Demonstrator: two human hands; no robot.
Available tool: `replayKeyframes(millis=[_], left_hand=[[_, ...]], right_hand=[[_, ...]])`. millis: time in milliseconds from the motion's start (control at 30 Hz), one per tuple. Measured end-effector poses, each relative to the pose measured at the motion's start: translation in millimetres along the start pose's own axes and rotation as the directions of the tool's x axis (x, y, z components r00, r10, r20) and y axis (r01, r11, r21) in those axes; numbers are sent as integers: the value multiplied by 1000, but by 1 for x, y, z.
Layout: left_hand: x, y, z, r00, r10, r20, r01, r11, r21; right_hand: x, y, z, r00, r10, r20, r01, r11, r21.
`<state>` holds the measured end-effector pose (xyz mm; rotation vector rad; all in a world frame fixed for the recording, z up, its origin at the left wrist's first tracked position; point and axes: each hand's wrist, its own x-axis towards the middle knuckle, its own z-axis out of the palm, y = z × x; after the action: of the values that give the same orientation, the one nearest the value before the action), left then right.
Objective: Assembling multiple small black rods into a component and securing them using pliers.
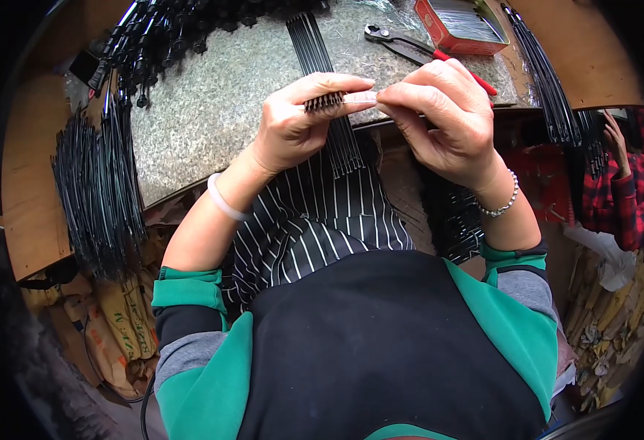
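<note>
My left hand [296, 110] is closed around a small dark ridged row of pieces [324, 103], which looks like the packed ends of thin rods. A flat bundle of black cable-like rods [311, 44] runs beneath this hand, over the slab's front edge toward my lap. My right hand [443, 110] is pinched at the fingertips, close to the left fingertips. A thin pale wire [359, 101] spans the gap between the two hands. Red-handled pliers [410, 53] lie just beyond my right hand, their handles partly hidden by it.
A speckled stone slab [204, 110] covers the bench. Behind the pliers stands a red box [476, 45] of thin silvery wires. Bundles of black cables [98, 183] hang at the left, others [546, 73] at the right. Another person's hand [615, 143] shows at far right.
</note>
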<state>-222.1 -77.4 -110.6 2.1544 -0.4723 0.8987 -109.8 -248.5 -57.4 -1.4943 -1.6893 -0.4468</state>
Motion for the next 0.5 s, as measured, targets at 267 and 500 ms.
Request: replayKeyframes(millis=[267, 500], left_hand=[[-1, -1, 0, 1000, 0, -3, 0, 999, -40], [-2, -2, 1, 1000, 20, -12, -21, 998, -64]], right_hand=[[5, 1, 0, 998, -60, 13, 60, 998, 3], [5, 4, 1, 995, -102, 7, 102, 994, 30]])
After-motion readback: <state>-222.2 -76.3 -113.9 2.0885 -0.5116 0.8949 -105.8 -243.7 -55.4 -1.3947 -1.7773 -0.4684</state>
